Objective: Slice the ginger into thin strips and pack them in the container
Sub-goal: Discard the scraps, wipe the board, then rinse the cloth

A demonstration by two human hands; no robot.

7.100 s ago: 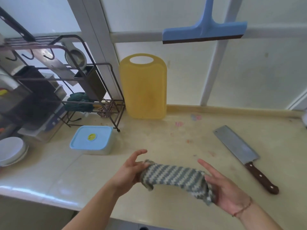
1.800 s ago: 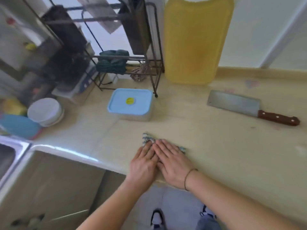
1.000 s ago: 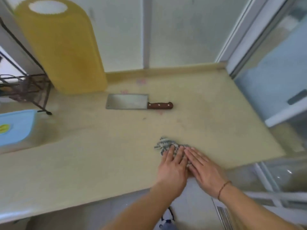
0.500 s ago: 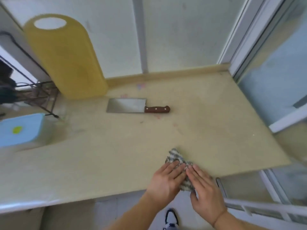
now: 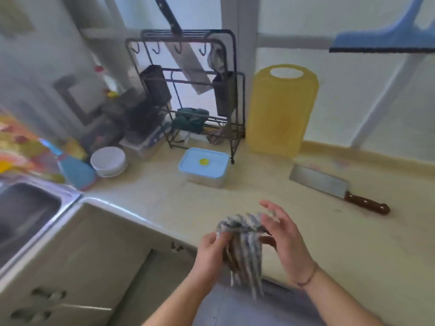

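A grey and white striped cloth (image 5: 244, 243) hangs in the air over the counter's front edge. My left hand (image 5: 209, 254) grips its left side. My right hand (image 5: 283, 241) holds its right side, thumb tucked under the fabric and fingers spread. The container (image 5: 203, 167), clear with a light blue lid, stands closed at the back of the beige counter (image 5: 341, 243). A cleaver (image 5: 339, 188) with a brown handle lies flat to the right. A yellow cutting board (image 5: 281, 111) leans upright against the wall. No ginger is in view.
A black wire rack (image 5: 188, 90) stands behind the container. White bowls (image 5: 108, 161) and a blue item (image 5: 76, 171) sit near the steel sink (image 5: 26, 215) at the left. A blue squeegee (image 5: 386, 41) hangs at the upper right.
Both hands have lifted the cloth off the counter, where they pressed it flat half a second ago. The view has swung left, bringing the rack, container and sink back in.
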